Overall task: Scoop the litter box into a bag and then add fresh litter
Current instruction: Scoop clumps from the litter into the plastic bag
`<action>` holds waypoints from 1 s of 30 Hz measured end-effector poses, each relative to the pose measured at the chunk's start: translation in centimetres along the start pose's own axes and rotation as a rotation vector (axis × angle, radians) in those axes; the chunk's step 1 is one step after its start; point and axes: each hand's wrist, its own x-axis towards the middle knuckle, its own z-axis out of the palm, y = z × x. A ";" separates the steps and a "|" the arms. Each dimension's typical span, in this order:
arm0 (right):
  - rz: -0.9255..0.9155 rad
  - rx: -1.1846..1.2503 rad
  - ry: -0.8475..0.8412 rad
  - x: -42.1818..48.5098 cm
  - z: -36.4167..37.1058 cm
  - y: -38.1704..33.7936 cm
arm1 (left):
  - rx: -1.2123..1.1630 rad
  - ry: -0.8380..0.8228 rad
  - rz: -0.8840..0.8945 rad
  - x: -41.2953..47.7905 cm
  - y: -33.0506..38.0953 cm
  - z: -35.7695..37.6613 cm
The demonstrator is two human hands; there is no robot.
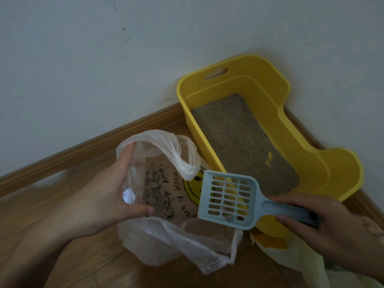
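Note:
A yellow litter box [324, 163] stands against the wall, with grey-brown litter [239, 138] across its floor. My left hand [108, 188] grips the rim of a clear plastic bag [166, 240] with a yellow smiley print and holds its mouth open. Scooped litter clumps [153, 196] lie inside the bag. My right hand [332, 229] holds the handle of a pale blue slotted scoop [228, 200]. The scoop's head hovers over the bag's right edge, beside the box's near corner. It is nearly empty, with one or two grains on its slots.
A white wall [104, 69] with a wooden baseboard [83, 150] runs behind the box and bag. The floor [62, 256] is wood. Another pale bag with an orange print [291, 252] lies at the lower right, under my right hand.

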 end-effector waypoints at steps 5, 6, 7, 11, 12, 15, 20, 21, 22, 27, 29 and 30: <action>-0.172 -0.254 -0.108 2.4 1.0 -0.5 | 0.021 -0.012 -0.011 -0.4 -0.7 -0.6; -0.225 -0.325 -0.114 2.9 1.2 -0.8 | 0.029 -0.010 -0.009 -0.4 -0.9 -0.7; -0.286 -0.396 -0.115 3.4 1.4 -1.1 | 0.039 -0.005 -0.004 -0.4 -1.1 -0.8; -0.490 -0.628 -0.067 5.1 2.4 -2.4 | 0.049 0.018 -0.016 -0.6 -1.7 -1.2; -0.545 -0.691 -0.046 5.3 2.8 -2.6 | 0.043 0.016 -0.017 -0.6 -1.7 -1.2; -0.691 -0.804 -0.026 5.5 3.9 -2.7 | 0.019 0.009 -0.016 -0.6 -1.7 -0.9; -0.779 -0.868 0.014 4.8 4.3 -2.2 | -0.001 0.007 0.001 -0.2 -1.1 -0.3; -0.784 -0.882 0.027 4.7 4.2 -2.0 | -0.002 0.002 -0.003 -0.2 -1.0 -0.3; -0.782 -0.888 0.047 4.6 4.0 -1.9 | -0.004 -0.001 0.000 -0.2 -1.0 -0.4; -0.772 -0.906 0.080 4.2 3.4 -1.7 | 0.003 -0.006 -0.002 -0.1 -1.1 -0.6; -0.748 -0.903 0.079 3.9 3.0 -1.4 | 0.008 0.006 0.013 0.0 -1.3 -0.5; -0.739 -0.900 0.081 3.7 2.8 -1.3 | 0.010 0.007 0.018 0.0 -1.4 -0.5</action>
